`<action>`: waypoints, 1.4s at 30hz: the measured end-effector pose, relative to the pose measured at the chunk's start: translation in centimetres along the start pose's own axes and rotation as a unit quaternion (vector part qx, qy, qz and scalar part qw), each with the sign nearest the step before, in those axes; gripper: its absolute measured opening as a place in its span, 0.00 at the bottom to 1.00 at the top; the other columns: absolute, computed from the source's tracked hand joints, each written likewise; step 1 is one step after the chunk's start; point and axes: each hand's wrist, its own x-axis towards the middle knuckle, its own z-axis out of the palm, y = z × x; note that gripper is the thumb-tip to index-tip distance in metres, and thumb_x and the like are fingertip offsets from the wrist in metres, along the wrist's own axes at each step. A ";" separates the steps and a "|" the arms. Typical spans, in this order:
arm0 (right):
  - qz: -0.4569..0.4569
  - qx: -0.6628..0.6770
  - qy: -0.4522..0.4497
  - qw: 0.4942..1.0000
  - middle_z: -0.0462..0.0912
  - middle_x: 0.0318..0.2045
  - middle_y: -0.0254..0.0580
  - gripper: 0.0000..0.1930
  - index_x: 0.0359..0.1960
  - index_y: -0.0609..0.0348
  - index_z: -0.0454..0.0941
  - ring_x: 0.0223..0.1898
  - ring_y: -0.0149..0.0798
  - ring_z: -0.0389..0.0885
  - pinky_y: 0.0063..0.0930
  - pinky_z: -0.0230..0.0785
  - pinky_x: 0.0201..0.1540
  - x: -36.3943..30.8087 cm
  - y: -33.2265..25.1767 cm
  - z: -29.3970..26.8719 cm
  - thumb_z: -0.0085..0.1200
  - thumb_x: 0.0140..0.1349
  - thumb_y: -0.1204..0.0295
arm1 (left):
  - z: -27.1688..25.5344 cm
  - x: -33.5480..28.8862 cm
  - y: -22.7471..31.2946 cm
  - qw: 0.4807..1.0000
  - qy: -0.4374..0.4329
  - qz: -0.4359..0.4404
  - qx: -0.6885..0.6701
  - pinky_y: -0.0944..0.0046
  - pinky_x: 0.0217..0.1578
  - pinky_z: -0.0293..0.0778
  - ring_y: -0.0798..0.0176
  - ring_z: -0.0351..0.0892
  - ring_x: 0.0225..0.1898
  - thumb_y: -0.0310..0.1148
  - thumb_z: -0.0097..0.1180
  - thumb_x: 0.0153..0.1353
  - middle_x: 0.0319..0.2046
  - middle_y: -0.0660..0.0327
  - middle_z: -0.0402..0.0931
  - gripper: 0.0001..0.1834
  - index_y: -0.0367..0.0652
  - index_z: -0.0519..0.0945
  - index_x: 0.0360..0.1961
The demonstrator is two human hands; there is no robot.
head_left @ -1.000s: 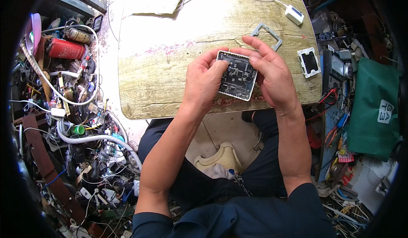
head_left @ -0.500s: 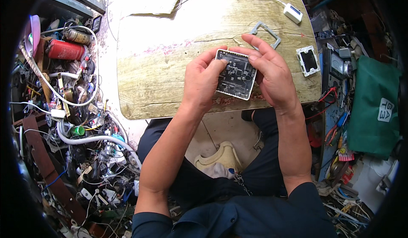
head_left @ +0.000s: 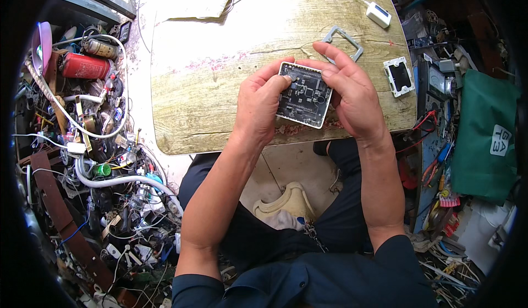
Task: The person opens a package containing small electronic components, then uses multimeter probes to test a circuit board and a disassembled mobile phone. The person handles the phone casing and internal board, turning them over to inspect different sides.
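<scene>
A square black circuit board (head_left: 305, 96), set in a shallow white casing, is held between my hands above the table's near edge. Its component side faces up. My left hand (head_left: 260, 96) grips the left edge, with the thumb bent over the board's upper left part. On the right, my right hand (head_left: 355, 90) pinches the upper right corner between thumb and fingers, while its index finger sticks out away from the board. The fingers beneath the casing are mostly hidden. Just beyond my right hand, a grey square frame (head_left: 356, 52) lies on the table.
A white mounting frame with a dark centre (head_left: 399, 77) lies at the table's right edge. Farther back is a small white device (head_left: 378, 15) on a cable. Piled parts and wires (head_left: 126, 209) crowd the left; a green bag (head_left: 484, 137) sits among tools on the right.
The circuit board has shifted very slightly to the left and away from me. Both hands keep nearly the same grip.
</scene>
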 end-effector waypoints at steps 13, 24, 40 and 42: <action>-0.003 -0.010 -0.005 1.000 0.82 0.62 0.58 0.27 0.74 0.71 0.61 0.57 0.37 0.84 0.27 0.77 0.60 0.0 -0.1 0.2 0.41 0.75 0.76 | 0.2 -0.1 0.1 1.000 0.004 0.008 0.004 0.70 0.44 0.80 0.72 0.84 0.41 0.22 0.55 0.65 0.45 0.58 0.86 0.24 0.28 0.79 0.62; -0.002 -0.005 -0.008 1.000 0.82 0.62 0.58 0.27 0.74 0.70 0.61 0.58 0.39 0.84 0.29 0.76 0.62 -0.2 0.2 0.3 0.40 0.74 0.77 | 0.3 -0.3 -0.1 1.000 0.012 0.012 0.008 0.70 0.43 0.81 0.71 0.84 0.39 0.21 0.53 0.64 0.44 0.58 0.86 0.22 0.29 0.81 0.59; -0.001 0.012 -0.011 1.000 0.82 0.61 0.60 0.27 0.74 0.71 0.60 0.57 0.39 0.84 0.29 0.78 0.60 -0.1 0.1 0.3 0.40 0.75 0.77 | 0.3 -0.1 -0.2 0.999 0.027 0.023 0.000 0.70 0.40 0.81 0.72 0.84 0.38 0.20 0.54 0.63 0.42 0.58 0.86 0.23 0.27 0.81 0.59; -0.002 0.018 -0.013 1.000 0.82 0.61 0.60 0.27 0.74 0.71 0.60 0.58 0.39 0.84 0.29 0.78 0.60 0.0 0.2 0.2 0.40 0.75 0.77 | 0.5 -0.1 -0.1 0.999 0.029 0.023 -0.001 0.71 0.40 0.81 0.72 0.84 0.37 0.20 0.54 0.63 0.42 0.58 0.86 0.23 0.27 0.81 0.59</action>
